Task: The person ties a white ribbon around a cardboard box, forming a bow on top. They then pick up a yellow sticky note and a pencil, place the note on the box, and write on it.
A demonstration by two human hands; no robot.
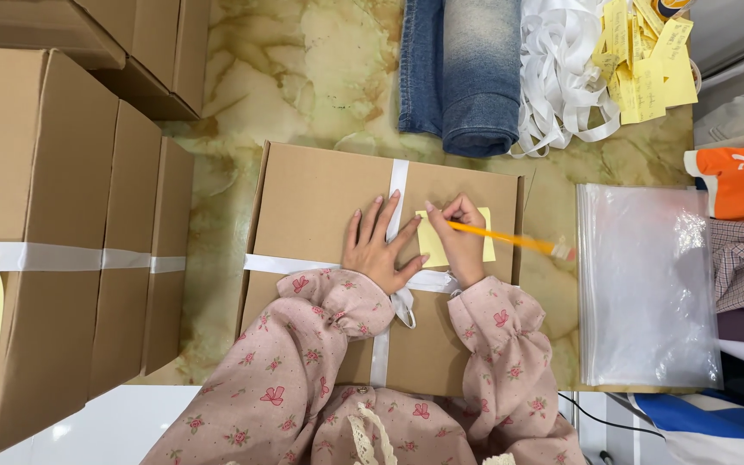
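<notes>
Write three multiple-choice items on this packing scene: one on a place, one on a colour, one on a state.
1. Where does the yellow note lie?
A. on the ribbon-tied box
B. on the rolled jeans
C. on the plastic bags

2. What colour is the ribbon around the box?
A. red
B. white
C. green

3. What is the right hand doing?
A. resting empty
B. holding a pencil on the note
C. lifting the box

Answers:
1 A, the note sits on the box top, right of the ribbon.
2 B, white bands cross the lid.
3 B, its fingers grip the pencil while the left hand lies flat on the lid.
</notes>
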